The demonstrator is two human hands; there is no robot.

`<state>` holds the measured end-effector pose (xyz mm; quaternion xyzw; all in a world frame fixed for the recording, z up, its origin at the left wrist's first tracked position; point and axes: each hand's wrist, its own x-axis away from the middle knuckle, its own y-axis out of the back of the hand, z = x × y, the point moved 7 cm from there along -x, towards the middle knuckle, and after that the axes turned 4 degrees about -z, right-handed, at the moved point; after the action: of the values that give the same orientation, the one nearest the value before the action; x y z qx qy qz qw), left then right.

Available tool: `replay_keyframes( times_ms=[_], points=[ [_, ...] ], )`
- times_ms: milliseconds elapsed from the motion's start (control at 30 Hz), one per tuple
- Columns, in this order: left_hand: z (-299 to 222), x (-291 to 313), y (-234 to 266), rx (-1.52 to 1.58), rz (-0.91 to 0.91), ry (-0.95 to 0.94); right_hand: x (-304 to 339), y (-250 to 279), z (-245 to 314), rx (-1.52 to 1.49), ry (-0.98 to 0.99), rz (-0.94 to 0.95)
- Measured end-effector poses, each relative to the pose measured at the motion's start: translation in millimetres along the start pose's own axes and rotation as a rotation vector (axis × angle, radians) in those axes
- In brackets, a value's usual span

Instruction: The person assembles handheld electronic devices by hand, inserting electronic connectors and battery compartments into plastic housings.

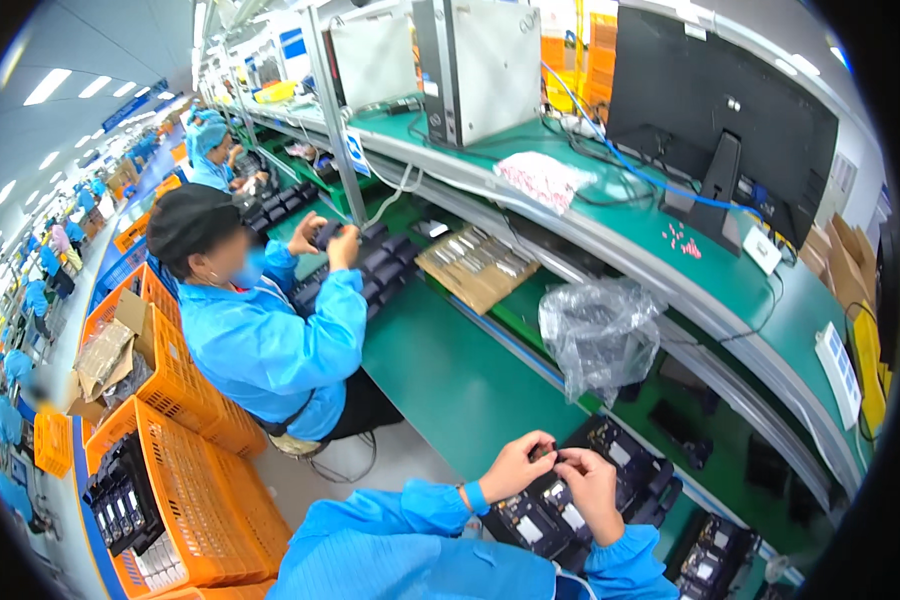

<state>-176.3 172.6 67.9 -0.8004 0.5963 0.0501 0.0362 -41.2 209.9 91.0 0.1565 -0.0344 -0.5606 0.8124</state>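
My left hand (516,466) and my right hand (591,489) meet fingertip to fingertip, both closed in a pinch. Between them is something small and dark, too small to name. Beneath the hands lies a black tray (532,503) of dark electronic parts with white labels. More of these dark parts (618,452) sit just right of my right hand. A blue band (477,497) circles my left wrist.
A co-worker (270,330) in a blue smock handles a dark part at left, beside black trays (388,262). A clear plastic bag (602,335) hangs from the shelf edge (670,330). Cardboard (470,280) with metallic pieces lies ahead. Orange crates (205,490) stand at left.
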Motion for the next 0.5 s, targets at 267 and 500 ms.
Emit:
replay_keyframes(
  times_ms=[267, 500],
  points=[
    [22.1, -8.0, -55.2, -0.261, 0.379, -0.121, 90.8, 182.5, -82.0, 0.017, -0.251, -0.680],
    [50.9, -21.8, -120.4, -0.726, 0.522, -0.333, 99.8, 189.7, -146.0, -0.317, -0.628, -0.712]
  ],
)
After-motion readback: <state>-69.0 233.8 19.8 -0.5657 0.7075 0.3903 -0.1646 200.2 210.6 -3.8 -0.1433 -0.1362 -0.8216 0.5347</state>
